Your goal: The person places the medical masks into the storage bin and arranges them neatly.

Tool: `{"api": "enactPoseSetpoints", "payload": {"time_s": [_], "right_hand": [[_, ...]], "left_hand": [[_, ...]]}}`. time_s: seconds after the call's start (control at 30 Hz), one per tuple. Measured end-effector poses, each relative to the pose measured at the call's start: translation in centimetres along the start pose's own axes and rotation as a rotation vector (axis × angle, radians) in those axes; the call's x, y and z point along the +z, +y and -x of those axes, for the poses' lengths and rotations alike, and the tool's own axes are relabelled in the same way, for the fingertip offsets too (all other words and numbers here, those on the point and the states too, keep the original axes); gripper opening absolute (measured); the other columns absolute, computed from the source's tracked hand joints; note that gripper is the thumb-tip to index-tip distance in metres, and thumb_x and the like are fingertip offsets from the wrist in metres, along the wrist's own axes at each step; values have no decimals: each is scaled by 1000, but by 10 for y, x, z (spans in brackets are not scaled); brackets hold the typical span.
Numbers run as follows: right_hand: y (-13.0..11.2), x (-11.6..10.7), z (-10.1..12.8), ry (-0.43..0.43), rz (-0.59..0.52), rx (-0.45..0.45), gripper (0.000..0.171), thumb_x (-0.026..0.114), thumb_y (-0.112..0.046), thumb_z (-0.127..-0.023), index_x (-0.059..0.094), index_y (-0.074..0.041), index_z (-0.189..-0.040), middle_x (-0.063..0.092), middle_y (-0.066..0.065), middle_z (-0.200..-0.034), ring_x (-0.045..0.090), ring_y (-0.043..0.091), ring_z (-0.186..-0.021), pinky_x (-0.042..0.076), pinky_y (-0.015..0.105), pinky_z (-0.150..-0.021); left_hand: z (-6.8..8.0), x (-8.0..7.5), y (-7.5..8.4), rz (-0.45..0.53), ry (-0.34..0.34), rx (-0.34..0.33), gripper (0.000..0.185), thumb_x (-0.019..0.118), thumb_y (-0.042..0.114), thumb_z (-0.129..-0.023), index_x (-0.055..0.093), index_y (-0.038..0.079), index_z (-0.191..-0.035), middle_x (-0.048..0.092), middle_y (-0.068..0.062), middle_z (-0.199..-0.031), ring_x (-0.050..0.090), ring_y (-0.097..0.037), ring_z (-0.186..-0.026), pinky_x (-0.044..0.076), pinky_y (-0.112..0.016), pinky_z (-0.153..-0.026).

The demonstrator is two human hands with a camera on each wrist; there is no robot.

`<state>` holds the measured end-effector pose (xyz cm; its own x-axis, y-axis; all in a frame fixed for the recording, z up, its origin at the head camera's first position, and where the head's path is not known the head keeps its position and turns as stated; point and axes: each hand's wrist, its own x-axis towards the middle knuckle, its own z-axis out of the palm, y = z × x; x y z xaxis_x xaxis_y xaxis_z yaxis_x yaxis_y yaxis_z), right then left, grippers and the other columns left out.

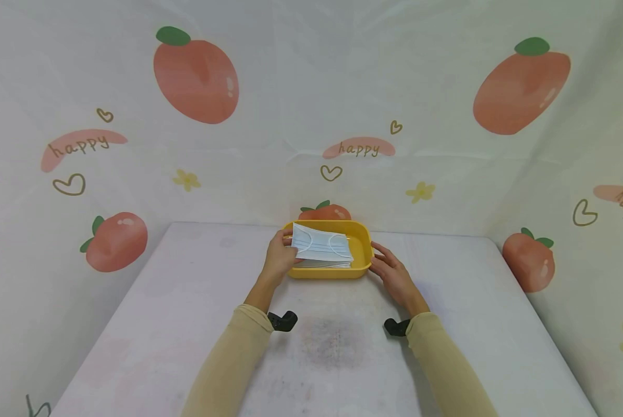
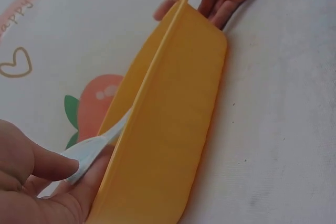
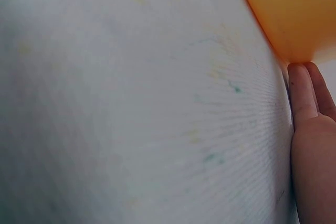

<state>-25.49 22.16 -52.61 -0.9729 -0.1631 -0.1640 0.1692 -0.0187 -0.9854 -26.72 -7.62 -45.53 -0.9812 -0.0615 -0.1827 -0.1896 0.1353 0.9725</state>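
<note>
— Nearest us were the beige sleeves; what did our left hand hold?

— It pinched the thin pale-blue pleated face mask over the yellow plastic tray: light, floppy, best taken by its edge.

— And our right hand?

— Fingers straight against the tray's end, probably just steadying.

Tray: solid yellow, no pattern. Mask: pale blue with white ear loops. Table: white, with a grey smudge at the near centre. Backdrop: cream, printed with orange-pink peaches, green leaves, yellow flowers, brown heart outlines and "happy" lettering. Sleeves: plain beige.
</note>
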Motion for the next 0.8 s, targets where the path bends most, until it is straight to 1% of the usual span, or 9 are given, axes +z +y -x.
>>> {"api": "enactPoseSetpoints", "payload": {"time_s": [0.03, 0.1, 0.13, 0.2, 0.27, 0.33, 0.43, 0.63, 0.8], "right_hand": [[0, 0, 0, 0, -1, -2, 59, 56, -32, -105, 35, -25, -159, 34, 17, -159, 50, 23, -136, 48, 16, -107], [0, 0, 0, 2, -13, -4, 58, 57, -31, -105, 36, -25, -159, 35, 17, -158, 49, 24, -136, 48, 15, -106], [0, 0, -1, 4, -18, -6, 58, 57, -31, -105, 36, -25, -158, 36, 17, -158, 49, 24, -136, 49, 15, -105], [1, -1, -1, 6, -13, -4, 58, 57, -32, -105, 36, -25, -159, 36, 17, -158, 48, 24, -137, 49, 15, -105], [1, -1, -1, 12, -14, -2, 58, 57, -31, -105, 36, -25, -158, 36, 17, -158, 48, 25, -138, 49, 16, -106], [1, -2, -1, 17, -12, 2, 57, 56, -31, -105, 36, -25, -158, 36, 16, -158, 48, 24, -138, 48, 16, -106], [1, -1, -2, 19, -19, -2, 57, 56, -30, -105, 37, -25, -158, 36, 16, -157, 49, 22, -136, 49, 15, -105], [1, 1, -1, 12, -35, -15, 58, 57, -28, -105, 36, -22, -159, 36, 18, -157, 53, 16, -129, 49, 11, -99], [1, 1, 0, 12, -30, -7, 57, 56, -28, -106, 36, -23, -159, 36, 17, -157, 51, 19, -133, 49, 12, -102]], "left_hand": [[0, 0, 0, -17, 6, 2, 60, 45, -9, -92, 41, 4, -150, 54, -22, -133, 65, -28, -105, 64, -34, -84], [0, 0, 1, -47, 10, 2, 61, 47, -7, -92, 39, 5, -151, 54, -23, -137, 65, -29, -108, 63, -35, -86], [0, 0, 1, -73, 14, 2, 61, 48, -5, -93, 38, 6, -153, 54, -22, -140, 64, -30, -112, 62, -36, -89], [1, 0, 2, -117, 13, 6, 64, 49, -2, -94, 34, 8, -156, 52, -21, -145, 60, -32, -125, 57, -42, -101], [3, -1, 4, -151, 12, 17, 67, 51, 1, -95, 30, 11, -158, 49, -20, -151, 52, -35, -137, 48, -48, -113], [4, -1, 5, -176, 13, 38, 69, 52, 3, -95, 28, 13, -159, 46, -19, -155, 44, -37, -146, 40, -51, -120], [5, -2, 6, -189, 17, 62, 71, 52, 3, -95, 27, 14, -160, 41, -18, -160, 37, -39, -151, 35, -53, -123], [5, -3, 5, -222, 29, 107, 72, 52, 5, -94, 27, 14, -161, 32, -14, -166, 34, -39, -152, 32, -50, -124], [4, -4, 3, -245, 45, 161, 71, 54, 6, -93, 30, 14, -160, 35, -11, -165, 32, -35, -154, 29, -52, -126]]}}
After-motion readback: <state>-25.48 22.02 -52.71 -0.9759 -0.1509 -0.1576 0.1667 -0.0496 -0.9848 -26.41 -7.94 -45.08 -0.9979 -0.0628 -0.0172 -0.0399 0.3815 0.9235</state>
